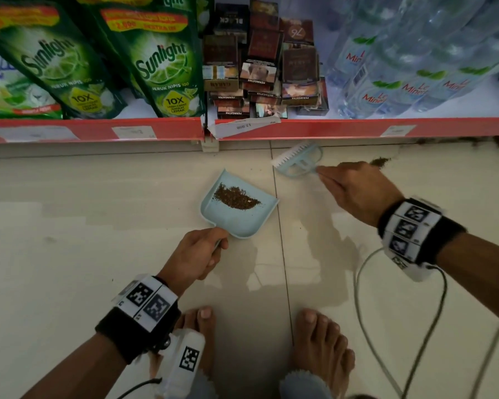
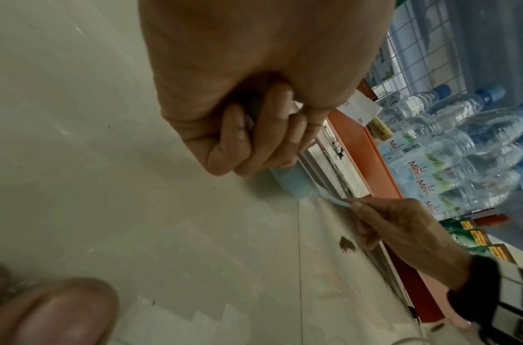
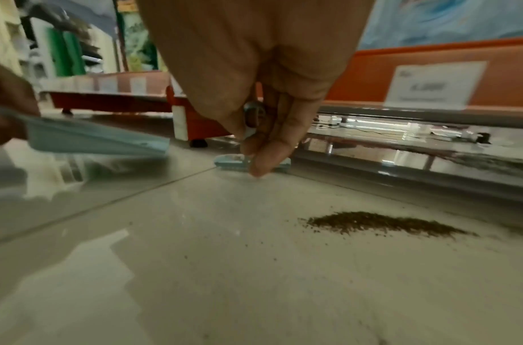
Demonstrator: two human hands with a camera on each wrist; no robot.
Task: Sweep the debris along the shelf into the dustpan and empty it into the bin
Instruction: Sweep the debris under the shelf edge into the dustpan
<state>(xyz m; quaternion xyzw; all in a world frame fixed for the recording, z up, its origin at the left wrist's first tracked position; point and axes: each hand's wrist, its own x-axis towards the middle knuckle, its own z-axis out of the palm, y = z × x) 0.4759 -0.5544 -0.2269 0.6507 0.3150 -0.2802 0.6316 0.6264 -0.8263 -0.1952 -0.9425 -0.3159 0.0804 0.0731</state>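
A pale blue dustpan lies on the tiled floor with a strip of brown debris inside it. My left hand grips its handle at the near corner; the left wrist view shows the fingers curled round that handle. My right hand holds the handle of a small pale blue brush, whose white bristles sit on the floor near the shelf base. A small brown debris pile lies on the floor just right of the right hand, and more debris runs under the shelf edge.
The red-edged bottom shelf carries green detergent pouches, stacked cigarette packs and water bottles. My bare feet stand on the tiles below the dustpan. A grey cable hangs from the right wrist.
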